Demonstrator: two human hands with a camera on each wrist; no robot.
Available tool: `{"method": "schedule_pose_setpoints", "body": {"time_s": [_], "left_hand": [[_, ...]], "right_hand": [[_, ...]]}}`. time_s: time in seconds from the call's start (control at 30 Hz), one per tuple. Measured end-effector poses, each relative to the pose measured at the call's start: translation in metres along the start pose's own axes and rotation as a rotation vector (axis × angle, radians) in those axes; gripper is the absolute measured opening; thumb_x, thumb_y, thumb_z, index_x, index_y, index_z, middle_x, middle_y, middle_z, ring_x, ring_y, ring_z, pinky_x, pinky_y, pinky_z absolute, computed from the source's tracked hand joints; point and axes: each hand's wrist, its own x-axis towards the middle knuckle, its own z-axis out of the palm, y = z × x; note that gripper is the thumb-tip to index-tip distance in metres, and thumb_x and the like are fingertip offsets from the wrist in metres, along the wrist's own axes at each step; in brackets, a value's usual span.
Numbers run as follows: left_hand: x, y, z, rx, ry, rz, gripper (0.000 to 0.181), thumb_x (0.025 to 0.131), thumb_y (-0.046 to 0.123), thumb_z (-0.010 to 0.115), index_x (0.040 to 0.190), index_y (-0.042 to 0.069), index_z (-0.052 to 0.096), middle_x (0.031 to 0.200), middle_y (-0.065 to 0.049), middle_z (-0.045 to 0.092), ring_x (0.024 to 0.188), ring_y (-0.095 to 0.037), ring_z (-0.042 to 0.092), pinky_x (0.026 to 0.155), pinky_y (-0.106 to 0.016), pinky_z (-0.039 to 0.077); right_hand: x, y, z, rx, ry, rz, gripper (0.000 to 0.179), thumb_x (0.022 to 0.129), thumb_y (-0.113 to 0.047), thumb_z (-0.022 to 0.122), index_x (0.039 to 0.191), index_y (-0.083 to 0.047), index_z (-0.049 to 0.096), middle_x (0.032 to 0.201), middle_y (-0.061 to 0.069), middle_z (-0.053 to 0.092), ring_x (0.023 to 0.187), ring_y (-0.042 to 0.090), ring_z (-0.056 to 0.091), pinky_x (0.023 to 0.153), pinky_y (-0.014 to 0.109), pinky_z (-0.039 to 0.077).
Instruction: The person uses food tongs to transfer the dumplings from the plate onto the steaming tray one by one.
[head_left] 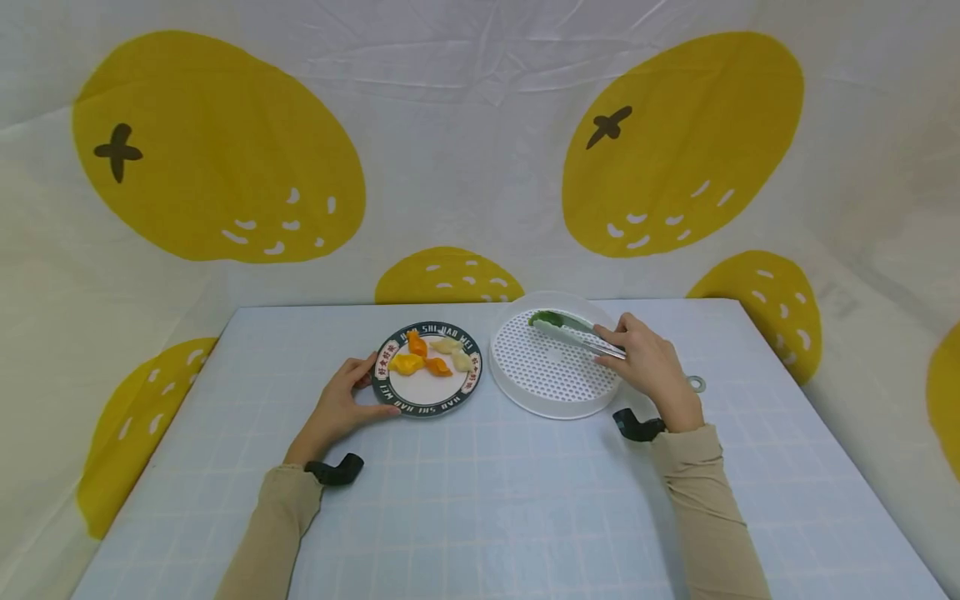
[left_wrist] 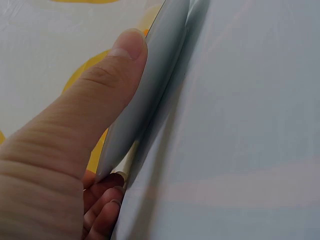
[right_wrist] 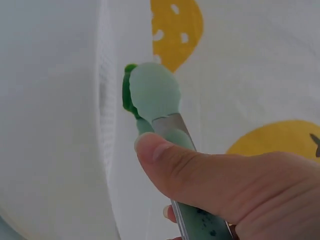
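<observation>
My left hand [head_left: 341,412] holds the left side of a round plate [head_left: 426,409] with a dark patterned rim. In the left wrist view the thumb [left_wrist: 132,45] lies along the rim and curled fingers [left_wrist: 102,205] are at its underside. Several small dumpling-like pieces [head_left: 406,363], orange, yellow and pale, lie on the plate. My right hand [head_left: 648,358] grips pale green and metal tongs [head_left: 573,336]. Between the tong tips is a green leaf-like piece [right_wrist: 126,92], over the far part of a white perforated steamer tray [head_left: 525,358]. Whether it touches the tray, I cannot tell.
Plate and tray stand side by side near the back edge of a pale checked table [head_left: 465,517]. A white cloth with large yellow fruit prints [head_left: 225,150] hangs behind. The tongs' ring end [head_left: 697,383] sticks out beyond the right wrist.
</observation>
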Motion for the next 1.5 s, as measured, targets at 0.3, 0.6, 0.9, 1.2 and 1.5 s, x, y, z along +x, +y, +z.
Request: {"method": "schedule_pose_setpoints", "body": {"time_s": [0.3, 0.6, 0.9, 1.2, 1.5], "left_hand": [[-0.001, 0.001, 0.0, -0.016, -0.008, -0.006, 0.112, 0.066, 0.047, 0.091, 0.154, 0.008, 0.034, 0.125, -0.01, 0.047, 0.114, -0.027, 0.048, 0.102, -0.046, 0.042], [-0.001, 0.002, 0.001, -0.005, -0.003, 0.0, 0.112, 0.066, 0.047, 0.091, 0.155, 0.009, 0.034, 0.126, -0.01, 0.047, 0.113, -0.027, 0.048, 0.101, -0.047, 0.042], [-0.001, 0.001, 0.0, -0.007, -0.005, -0.007, 0.112, 0.066, 0.049, 0.09, 0.155, 0.01, 0.034, 0.126, -0.01, 0.047, 0.114, -0.027, 0.048, 0.102, -0.047, 0.042], [0.001, 0.001, 0.0, -0.008, 0.0, -0.005, 0.111, 0.065, 0.05, 0.09, 0.154, 0.011, 0.036, 0.124, -0.009, 0.047, 0.111, -0.027, 0.047, 0.098, -0.046, 0.043], [0.0, 0.004, 0.002, 0.004, 0.0, -0.006, 0.113, 0.065, 0.051, 0.09, 0.154, 0.009, 0.035, 0.121, -0.009, 0.047, 0.107, -0.026, 0.046, 0.095, -0.045, 0.042]], "right_hand": [[0.003, 0.0, 0.007, -0.015, -0.067, 0.076, 0.055, 0.081, -0.021, 0.084, 0.131, -0.008, 0.065, 0.089, 0.008, 0.046, 0.072, 0.022, 0.043, 0.053, 0.033, 0.038], [0.001, 0.0, 0.005, 0.025, -0.074, 0.106, 0.063, 0.08, -0.024, 0.084, 0.135, -0.006, 0.06, 0.091, 0.01, 0.046, 0.074, 0.023, 0.043, 0.055, 0.033, 0.036], [0.0, -0.006, -0.003, 0.075, 0.006, 0.02, 0.069, 0.076, -0.027, 0.088, 0.135, -0.004, 0.061, 0.1, 0.012, 0.051, 0.08, 0.026, 0.048, 0.061, 0.035, 0.042], [0.0, -0.031, -0.012, 0.155, 0.045, -0.08, 0.072, 0.073, -0.026, 0.09, 0.135, -0.004, 0.061, 0.106, 0.012, 0.055, 0.081, 0.026, 0.052, 0.064, 0.037, 0.046], [0.003, -0.061, -0.01, 0.146, 0.014, -0.148, 0.07, 0.073, -0.031, 0.089, 0.134, -0.008, 0.063, 0.101, 0.006, 0.052, 0.071, 0.018, 0.046, 0.054, 0.03, 0.039]]}}
